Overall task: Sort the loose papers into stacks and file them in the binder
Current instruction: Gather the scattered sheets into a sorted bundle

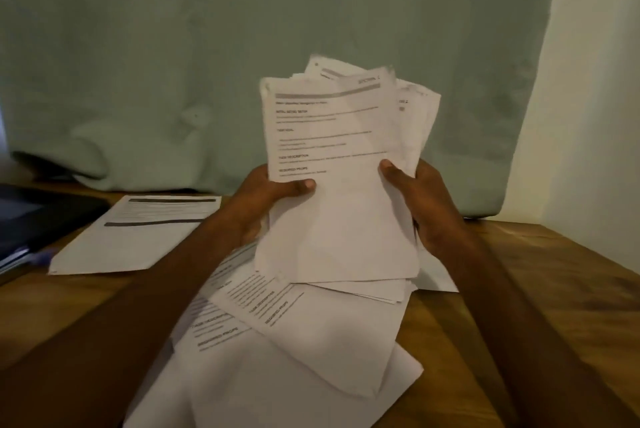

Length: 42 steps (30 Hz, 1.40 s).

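A fanned bundle of papers point(341, 164) is gripped upright by the left hand point(266, 200) and right hand point(420, 199), thumbs pressed on front, loose sheets point(298, 341) lying beneath them.

"REQUIRED PROPS" heading on held sheet point(332, 157), rest blurred

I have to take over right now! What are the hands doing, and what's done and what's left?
Left hand and right hand both grip an uneven bundle of papers, held upright.
Loose sheets lie jumbled on the wooden table below.
One flat stack sits to the left, beside a dark binder.
Left: sort the rest; file everything.
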Tool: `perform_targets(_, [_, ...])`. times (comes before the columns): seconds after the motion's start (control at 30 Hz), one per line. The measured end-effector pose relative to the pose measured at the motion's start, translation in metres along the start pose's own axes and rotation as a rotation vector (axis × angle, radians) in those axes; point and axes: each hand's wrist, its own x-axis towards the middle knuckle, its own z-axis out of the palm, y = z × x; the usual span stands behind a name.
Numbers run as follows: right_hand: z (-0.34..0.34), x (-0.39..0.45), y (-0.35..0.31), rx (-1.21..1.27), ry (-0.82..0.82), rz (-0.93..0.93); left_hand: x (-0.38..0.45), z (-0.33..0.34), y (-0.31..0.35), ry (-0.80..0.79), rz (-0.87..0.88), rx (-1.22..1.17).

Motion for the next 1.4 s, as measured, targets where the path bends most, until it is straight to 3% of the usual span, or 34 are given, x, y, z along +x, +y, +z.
perform_targets(0.13, [0.011,-0.004,-0.008,-0.027,-0.019,-0.031,-0.004,-0.009,0.002,0.105,-0.021,0.089])
perform_targets(0.23, [0.025,-0.01,-0.011,-0.014,0.032,0.003,-0.004,-0.057,0.017,0.349,0.016,-0.057])
perform_targets(0.3, [0.043,-0.018,-0.003,-0.175,0.014,-0.089,-0.008,-0.105,0.03,0.533,0.029,-0.123])
perform_targets(0.4, [0.079,-0.026,0.016,-0.597,-0.337,-0.167,-0.018,-0.163,0.042,0.767,0.007,-0.088])
perform_targets(0.47, [0.102,-0.021,0.028,-0.917,-0.62,-0.112,-0.026,-0.184,0.04,0.844,0.001,-0.047])
perform_targets(0.53, [0.118,-0.015,0.038,-1.079,-0.815,-0.008,-0.03,-0.198,0.029,0.886,-0.015,-0.057])
perform_targets(0.63, [0.127,-0.017,0.057,-1.121,-0.909,0.072,-0.028,-0.222,0.011,0.879,-0.076,-0.121])
perform_targets(0.93, [0.13,-0.017,0.075,-1.155,-0.648,0.015,-0.021,-0.221,-0.006,0.81,-0.106,-0.08])
perform_targets(1.07, [0.123,-0.013,0.083,-1.264,-0.69,0.116,-0.02,-0.209,-0.007,0.777,-0.115,-0.068])
perform_targets(1.2, [0.125,-0.022,0.075,-1.212,-0.71,0.082,-0.019,-0.2,-0.005,0.734,-0.157,-0.069])
perform_targets(1.4, [0.132,-0.026,0.078,-1.187,-0.705,0.009,-0.003,-0.165,0.008,0.521,-0.186,-0.091])
